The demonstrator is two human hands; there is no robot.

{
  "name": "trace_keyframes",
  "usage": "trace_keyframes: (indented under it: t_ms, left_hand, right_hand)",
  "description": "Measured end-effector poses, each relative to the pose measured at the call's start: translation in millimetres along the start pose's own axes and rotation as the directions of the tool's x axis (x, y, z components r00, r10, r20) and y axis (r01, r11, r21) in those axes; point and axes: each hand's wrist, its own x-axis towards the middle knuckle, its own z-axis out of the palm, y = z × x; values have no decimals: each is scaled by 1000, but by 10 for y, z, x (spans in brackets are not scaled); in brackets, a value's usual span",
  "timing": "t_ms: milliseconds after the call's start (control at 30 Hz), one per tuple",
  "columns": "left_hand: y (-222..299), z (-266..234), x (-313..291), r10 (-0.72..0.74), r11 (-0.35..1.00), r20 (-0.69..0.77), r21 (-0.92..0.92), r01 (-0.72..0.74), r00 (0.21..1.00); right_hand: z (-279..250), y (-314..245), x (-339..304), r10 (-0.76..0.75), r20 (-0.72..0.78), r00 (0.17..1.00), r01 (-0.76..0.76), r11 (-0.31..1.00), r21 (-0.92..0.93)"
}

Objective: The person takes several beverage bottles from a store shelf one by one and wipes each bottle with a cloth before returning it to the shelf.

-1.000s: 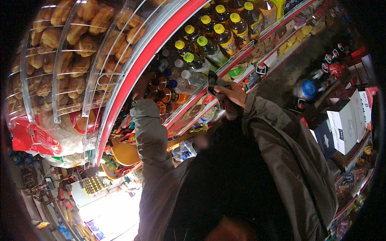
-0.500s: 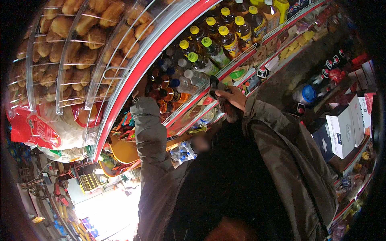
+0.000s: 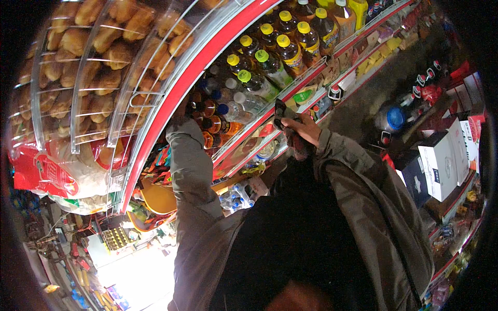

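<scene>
My right hand (image 3: 303,130) is closed around a dark, limp cloth-like item (image 3: 280,110), part of which stands up above the fingers. It is held close to the front edge of a bottle shelf (image 3: 249,136). On the left, my left arm (image 3: 189,160) reaches up between a red-edged rack and the bottles. At its end my left hand (image 3: 179,113) is in deep shadow, and its fingers cannot be made out. Nearest to it are small bottles with orange drink (image 3: 215,124) and clear bottles (image 3: 238,111). Larger bottles with yellow caps (image 3: 288,49) and green caps (image 3: 270,65) stand farther back.
A wire rack of bread rolls (image 3: 98,67) with a red curved edge (image 3: 179,88) fills the upper left. Below it are red and white bags (image 3: 57,173). At the right stand white boxes (image 3: 441,166), a blue-lidded container (image 3: 395,118) and dark bottles. Bright light (image 3: 137,280) glares at lower left.
My left hand has gone slightly farther into the shadow beside the rack. My right hand still grips the dark item, and the whole view has shifted a little.
</scene>
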Motion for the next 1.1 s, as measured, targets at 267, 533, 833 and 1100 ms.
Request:
trace_keyframes:
  t_ms: [267, 533, 833, 1100]
  left_hand:
    - [70, -7, -102, 35, 994, -174, -96, -52, 984]
    - [35, -186, -666, 24, 940, -518, -280, -196, 855]
    - [615, -592, -1566, 38, 965, -812, -123, -233, 583]
    - [1211, -538, -2792, -434, 748, -596, -656, -98, 676]
  right_hand:
    - [28, 147, 165, -110, -72, 991, 101, 987, -126]
    - [165, -37, 33, -50, 17, 999, 50, 999, -5]
    - [444, 178, 219, -210, 309, 928, 224, 975, -10]
    - [1188, -475, 276, 7, 403, 915, -107, 968, 226]
